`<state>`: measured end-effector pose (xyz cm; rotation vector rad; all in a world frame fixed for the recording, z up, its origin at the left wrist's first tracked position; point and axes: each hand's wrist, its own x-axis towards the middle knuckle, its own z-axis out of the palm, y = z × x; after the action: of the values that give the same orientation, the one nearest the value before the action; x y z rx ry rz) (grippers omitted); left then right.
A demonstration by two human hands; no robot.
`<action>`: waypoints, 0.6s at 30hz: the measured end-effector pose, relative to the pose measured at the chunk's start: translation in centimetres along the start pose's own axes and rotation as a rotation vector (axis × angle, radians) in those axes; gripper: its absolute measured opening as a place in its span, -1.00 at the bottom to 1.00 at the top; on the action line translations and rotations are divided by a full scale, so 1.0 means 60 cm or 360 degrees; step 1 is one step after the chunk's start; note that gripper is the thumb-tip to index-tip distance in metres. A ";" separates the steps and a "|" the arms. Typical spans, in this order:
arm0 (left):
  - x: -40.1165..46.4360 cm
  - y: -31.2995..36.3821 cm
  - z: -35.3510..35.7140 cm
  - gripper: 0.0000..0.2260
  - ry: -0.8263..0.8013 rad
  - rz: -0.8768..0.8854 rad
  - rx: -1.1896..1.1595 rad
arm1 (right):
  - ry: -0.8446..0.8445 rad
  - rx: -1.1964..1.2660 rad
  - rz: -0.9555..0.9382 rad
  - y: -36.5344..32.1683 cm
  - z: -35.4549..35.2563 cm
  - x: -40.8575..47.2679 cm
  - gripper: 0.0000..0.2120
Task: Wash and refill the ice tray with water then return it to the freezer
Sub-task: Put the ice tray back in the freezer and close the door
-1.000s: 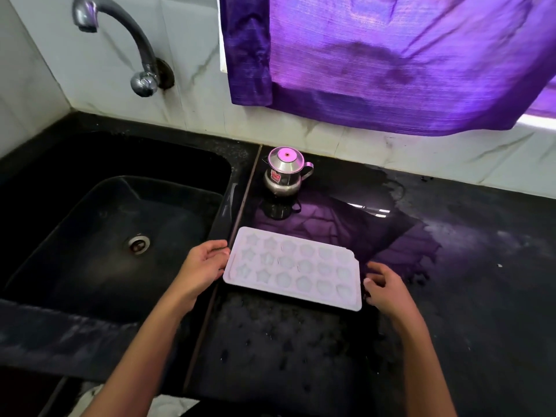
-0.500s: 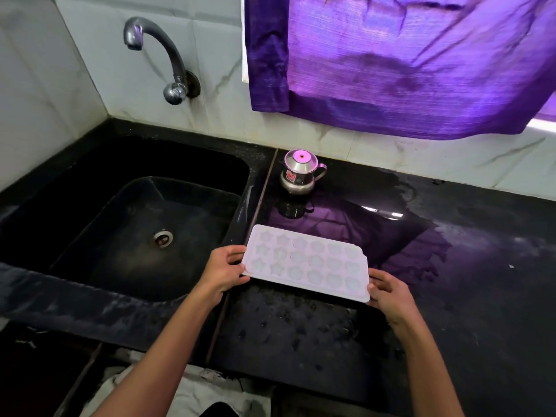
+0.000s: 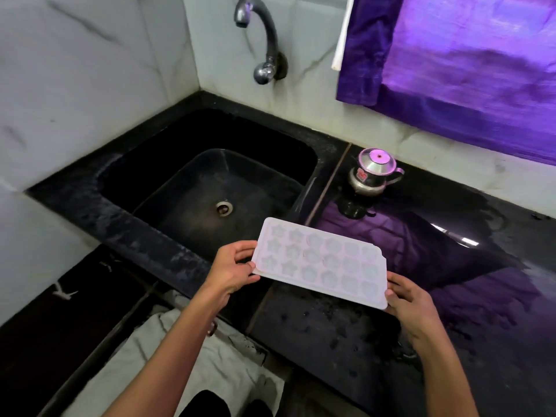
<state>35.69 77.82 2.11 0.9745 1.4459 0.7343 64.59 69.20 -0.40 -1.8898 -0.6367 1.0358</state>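
Tray (image 3: pixel 323 263), pinched at each end by left hand (image 3: pixel 231 270) and right hand (image 3: pixel 410 300), at frame centre; washing, refilling, freezing apparently remain.

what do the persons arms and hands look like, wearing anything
Both forearms are bare all the way to the bottom edge of the view: no sleeves show. The left hand and the right hand wear no gloves, and no rings, watch or bracelet can be seen on the fingers or wrists. The nails look short and plain.
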 end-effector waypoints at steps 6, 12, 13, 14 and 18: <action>-0.052 -0.014 -0.092 -0.65 0.0272 0.0046 -0.0184 | -0.0311 -0.0040 -0.0181 -0.050 0.077 -0.001 -0.68; -0.148 -0.061 -0.203 -0.63 0.0636 0.0032 -0.0383 | -0.0752 -0.0118 -0.0333 -0.102 0.193 -0.038 -0.64; -0.166 -0.071 -0.219 -0.63 0.0693 0.0023 -0.0414 | -0.0821 -0.0148 -0.0367 -0.108 0.213 -0.048 -0.64; -0.190 -0.084 -0.239 -0.63 0.0767 0.0017 -0.0448 | -0.0900 -0.0185 -0.0392 -0.113 0.239 -0.062 -0.64; -0.286 -0.142 -0.307 -0.62 0.1011 0.0002 -0.0583 | -0.1176 -0.0306 -0.0457 -0.125 0.334 -0.135 -0.69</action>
<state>15.63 60.56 4.74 0.4691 1.7571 1.3363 43.05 75.74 3.78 -1.4696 -1.4248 1.5176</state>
